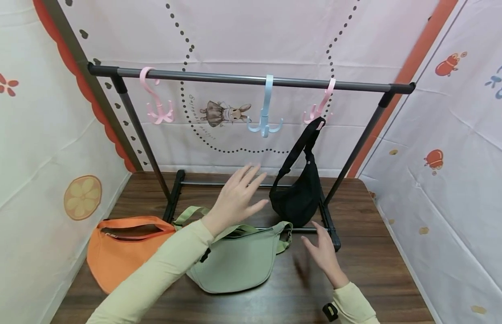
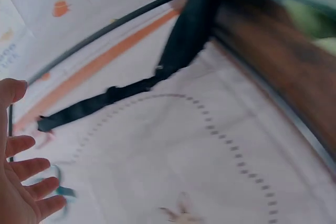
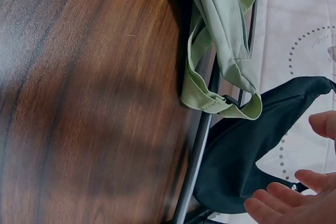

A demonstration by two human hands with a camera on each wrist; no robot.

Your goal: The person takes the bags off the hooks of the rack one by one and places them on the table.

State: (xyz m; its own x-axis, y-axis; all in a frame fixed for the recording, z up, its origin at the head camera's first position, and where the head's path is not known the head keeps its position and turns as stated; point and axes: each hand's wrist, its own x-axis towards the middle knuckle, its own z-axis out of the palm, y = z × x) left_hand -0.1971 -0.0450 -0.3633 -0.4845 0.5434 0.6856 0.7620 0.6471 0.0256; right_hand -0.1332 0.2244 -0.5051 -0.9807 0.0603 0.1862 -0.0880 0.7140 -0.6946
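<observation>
A black bag (image 1: pixel 296 201) hangs by its strap from the right pink hook (image 1: pixel 318 107) on the rack. My left hand (image 1: pixel 237 198), fingers extended and holding nothing, is raised over the green bag (image 1: pixel 237 263). Below the black bag is my right hand (image 1: pixel 324 252), its fingers loosely spread with nothing in them. The right wrist view shows that hand (image 3: pixel 294 198) beside the black bag (image 3: pixel 247 150); whether they touch I cannot tell. The green bag lies on the table, its strap looped behind. To its left an orange bag (image 1: pixel 125 252) lies with its top gaping.
A dark metal rack (image 1: pixel 218 77) stands on the wooden table (image 1: pixel 368 270). Its bar also carries a blue hook (image 1: pixel 265 108) in the middle and another pink hook (image 1: pixel 157 96) at left. Printed white cloth walls (image 1: pixel 449 189) enclose the table at the back and sides.
</observation>
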